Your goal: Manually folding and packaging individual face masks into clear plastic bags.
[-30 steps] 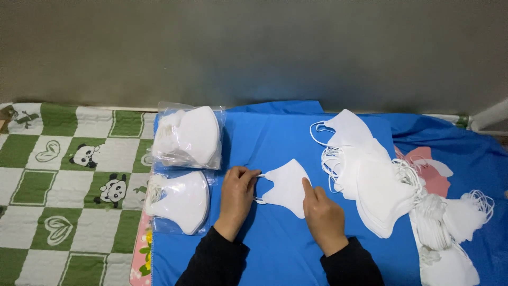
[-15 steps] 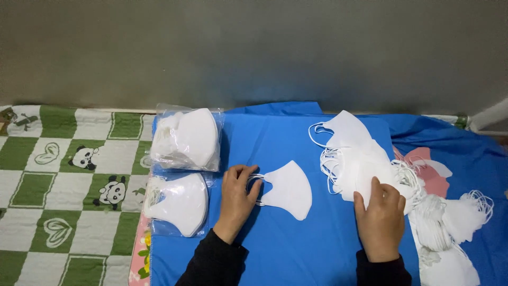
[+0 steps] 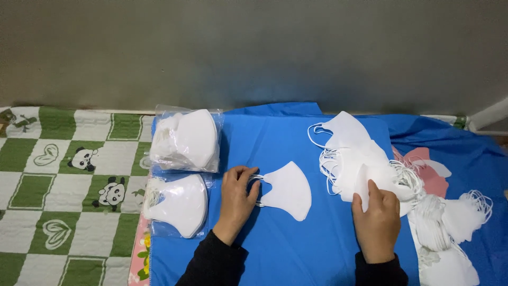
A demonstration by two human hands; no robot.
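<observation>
right hand [image 3: 377,214] has left the folded mask [image 3: 286,189] at center and now pinches a fresh one off the pile [image 3: 360,159] at 3 o'clock, while left hand [image 3: 238,196] stays flat on its ear loops [image 3: 256,182], so that mask looks finished.

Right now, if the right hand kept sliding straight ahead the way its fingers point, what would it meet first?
The right hand already has its fingertips at the near edge of the loose pile of white masks. Going on, it would push further into that pile; beyond it, probably only blue cloth and the wall.
</observation>
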